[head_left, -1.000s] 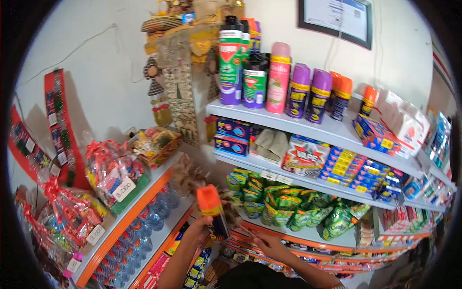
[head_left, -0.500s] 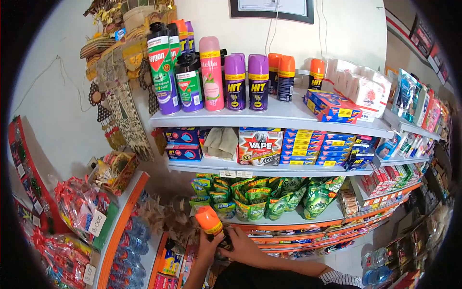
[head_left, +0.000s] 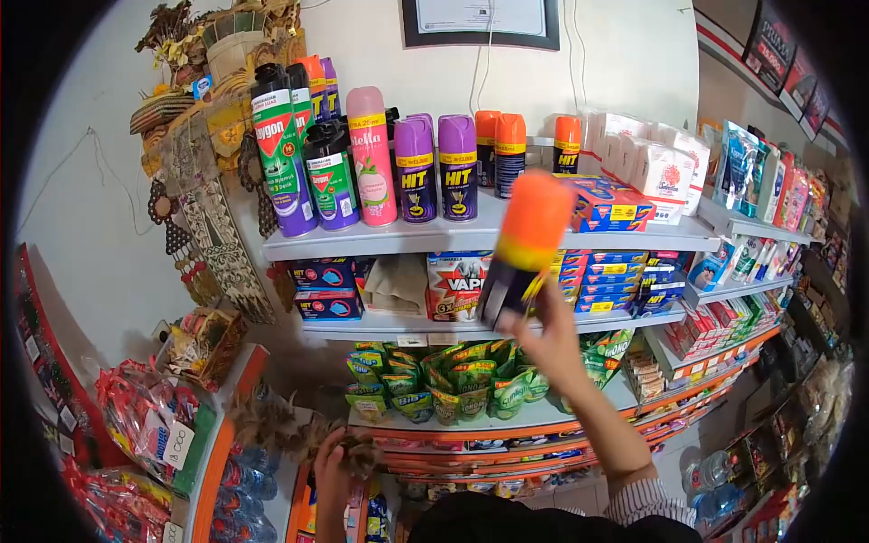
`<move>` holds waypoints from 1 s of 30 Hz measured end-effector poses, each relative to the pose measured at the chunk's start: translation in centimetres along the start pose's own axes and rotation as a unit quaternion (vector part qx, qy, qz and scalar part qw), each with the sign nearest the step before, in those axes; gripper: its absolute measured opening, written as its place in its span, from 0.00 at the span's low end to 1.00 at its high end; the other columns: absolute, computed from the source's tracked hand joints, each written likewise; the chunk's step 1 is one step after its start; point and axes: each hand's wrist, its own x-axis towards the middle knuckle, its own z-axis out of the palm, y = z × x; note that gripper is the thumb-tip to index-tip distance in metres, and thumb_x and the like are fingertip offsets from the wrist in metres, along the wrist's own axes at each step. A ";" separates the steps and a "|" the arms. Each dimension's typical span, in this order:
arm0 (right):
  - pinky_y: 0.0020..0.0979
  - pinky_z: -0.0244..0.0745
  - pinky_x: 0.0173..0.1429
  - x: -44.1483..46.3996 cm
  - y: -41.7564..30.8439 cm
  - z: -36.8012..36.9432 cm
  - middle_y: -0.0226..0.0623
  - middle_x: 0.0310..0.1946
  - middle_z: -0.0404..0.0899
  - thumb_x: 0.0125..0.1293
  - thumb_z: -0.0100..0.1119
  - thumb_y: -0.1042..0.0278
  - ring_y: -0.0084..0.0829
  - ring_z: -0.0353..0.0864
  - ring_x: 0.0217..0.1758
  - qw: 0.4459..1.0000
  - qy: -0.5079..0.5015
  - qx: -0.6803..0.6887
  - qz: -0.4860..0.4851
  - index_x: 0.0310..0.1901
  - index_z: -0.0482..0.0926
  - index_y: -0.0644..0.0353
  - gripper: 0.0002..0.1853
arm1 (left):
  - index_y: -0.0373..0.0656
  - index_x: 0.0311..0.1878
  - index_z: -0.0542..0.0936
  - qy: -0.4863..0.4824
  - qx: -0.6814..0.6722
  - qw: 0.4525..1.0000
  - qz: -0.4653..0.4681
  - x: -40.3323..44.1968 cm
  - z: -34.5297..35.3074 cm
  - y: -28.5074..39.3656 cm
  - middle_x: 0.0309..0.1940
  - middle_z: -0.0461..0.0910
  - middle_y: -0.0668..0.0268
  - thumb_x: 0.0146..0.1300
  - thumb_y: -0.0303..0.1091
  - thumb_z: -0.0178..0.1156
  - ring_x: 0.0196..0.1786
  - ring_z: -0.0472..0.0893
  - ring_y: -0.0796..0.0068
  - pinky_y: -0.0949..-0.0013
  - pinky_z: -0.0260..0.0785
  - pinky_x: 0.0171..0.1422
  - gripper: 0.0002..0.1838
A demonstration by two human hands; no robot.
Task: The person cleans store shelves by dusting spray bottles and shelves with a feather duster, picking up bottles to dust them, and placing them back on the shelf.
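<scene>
My right hand point(head_left: 549, 339) grips an orange-capped spray can point(head_left: 525, 244), tilted and slightly blurred, in front of the upper shelves. Down at the lower left, my left hand point(head_left: 333, 466) is closed around part of a brown feather duster point(head_left: 281, 425). Behind the raised can, the top shelf point(head_left: 389, 237) bears purple-capped HIT cans point(head_left: 458, 172), a pink can point(head_left: 371, 163), green and purple Baygon cans point(head_left: 282, 158) and smaller orange-capped cans point(head_left: 510, 158).
Boxes point(head_left: 611, 281) and a folded grey cloth point(head_left: 396, 288) lie on the second shelf, with green pouches point(head_left: 471, 385) below. Wrapped red parcels point(head_left: 136, 416) stand at the left. White tissue packs point(head_left: 665, 176) sit at the top shelf's right.
The can has risen from low between both hands to the upper shelves, now in my right hand alone. My left hand has let it go and moved left and down to the duster.
</scene>
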 end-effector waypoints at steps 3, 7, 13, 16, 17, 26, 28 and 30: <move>0.28 0.74 0.40 7.2 -0.5 -2.3 0.40 0.40 0.76 0.49 0.67 0.60 0.29 0.76 0.44 0.991 0.111 -0.016 -0.077 0.55 0.63 0.66 0.34 | 0.35 0.55 0.68 -0.011 -0.052 0.998 -0.017 -1.0 -1.6 0.7 0.50 0.71 0.58 0.62 0.35 0.52 0.49 0.74 0.67 0.65 0.70 0.49 0.20; 0.28 0.75 0.39 13.3 0.6 -4.3 0.43 0.39 0.77 0.46 0.69 0.57 0.32 0.78 0.42 0.983 0.101 -0.123 -0.090 0.52 0.66 0.68 0.34 | 0.35 0.55 0.69 0.012 -0.025 1.000 -0.002 -1.7 -3.4 0.5 0.52 0.70 0.57 0.59 0.41 0.57 0.54 0.71 0.64 0.62 0.66 0.55 0.25; 0.31 0.74 0.39 16.3 3.4 -4.9 0.44 0.37 0.78 0.41 0.72 0.53 0.34 0.80 0.38 0.958 0.077 -0.272 -0.057 0.44 0.70 0.69 0.33 | 0.35 0.53 0.70 0.030 -0.038 0.998 0.037 -2.4 -4.4 1.1 0.51 0.71 0.57 0.59 0.37 0.56 0.52 0.72 0.65 0.62 0.66 0.55 0.22; 0.34 0.73 0.40 16.4 3.9 -4.2 0.46 0.36 0.78 0.38 0.72 0.48 0.39 0.80 0.36 0.943 0.088 -0.316 -0.050 0.41 0.72 0.67 0.35 | 0.36 0.53 0.71 0.048 -0.042 0.997 0.034 -2.4 -4.9 0.8 0.50 0.71 0.58 0.59 0.36 0.57 0.52 0.72 0.65 0.62 0.66 0.56 0.21; 0.34 0.73 0.40 16.3 3.8 -3.9 0.46 0.36 0.78 0.38 0.72 0.48 0.39 0.80 0.36 0.944 0.088 -0.315 -0.049 0.41 0.72 0.67 0.35 | 0.36 0.53 0.71 0.049 -0.041 0.997 0.033 -2.4 -4.9 0.8 0.50 0.71 0.58 0.59 0.36 0.57 0.52 0.72 0.65 0.62 0.66 0.56 0.21; 0.36 0.73 0.42 16.7 3.7 -3.7 0.48 0.36 0.79 0.39 0.68 0.39 0.42 0.80 0.39 0.910 0.060 -0.410 0.009 0.45 0.71 0.67 0.40 | 0.36 0.51 0.72 0.076 -0.036 0.996 0.033 -2.0 -6.3 0.1 0.48 0.73 0.58 0.57 0.33 0.58 0.50 0.74 0.66 0.64 0.69 0.53 0.19; 0.32 0.72 0.44 17.5 4.8 -4.3 0.47 0.40 0.78 0.41 0.68 0.39 0.38 0.79 0.42 0.920 0.022 -0.391 -0.011 0.49 0.69 0.69 0.42 | 0.36 0.50 0.73 0.100 -0.041 0.994 0.008 -2.2 -6.1 0.6 0.48 0.71 0.61 0.56 0.30 0.59 0.50 0.72 0.68 0.66 0.68 0.53 0.18; 0.32 0.73 0.44 17.9 5.4 -4.6 0.48 0.41 0.77 0.42 0.67 0.40 0.37 0.79 0.42 0.930 -0.002 -0.368 0.007 0.51 0.68 0.69 0.43 | 0.37 0.50 0.73 0.094 -0.047 0.994 0.004 -2.2 -6.0 0.7 0.48 0.71 0.62 0.55 0.30 0.59 0.50 0.72 0.68 0.66 0.68 0.52 0.18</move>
